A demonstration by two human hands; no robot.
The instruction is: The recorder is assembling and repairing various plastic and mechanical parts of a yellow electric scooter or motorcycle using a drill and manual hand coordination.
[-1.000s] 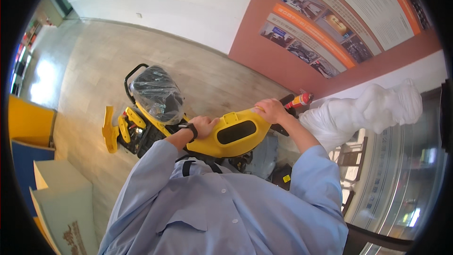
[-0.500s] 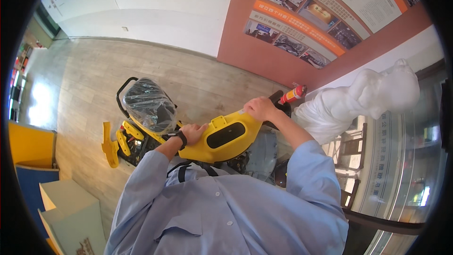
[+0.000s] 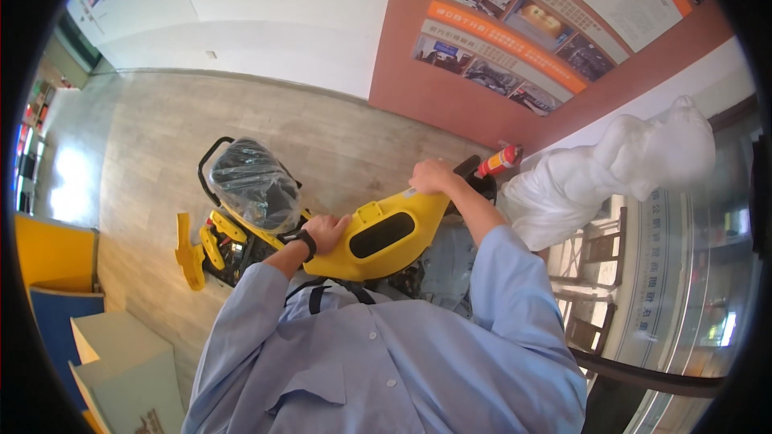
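Since there's a fair bit of writing around, I'll start with that: the red-brown wall board (image 3: 398,68) has photos, two orange strips with pale characters, and a big white block of print too small to make out. Blue characters also run along the glass front (image 3: 647,289) on the right, and the red canister (image 3: 500,161) near the right hand has a yellow-orange label that's too blurry to read. Now the main thing, a yellow panel (image 3: 421,225) with a dark oblong in its middle. It's slung between the two hands, in front of the chest, slanting up to the right. The left hand (image 3: 326,233) has a grip on its left end, thumb lying along the upper edge. The right hand (image 3: 433,177) is curled at the upper right end, but its fingertips are hidden, so can't tell how tightly it's closed. Just left of the left hand there's a seat (image 3: 255,185) in clear plastic wrap, with a black rail (image 3: 203,169) beside it and a loose-looking yellow piece (image 3: 190,257) further left.
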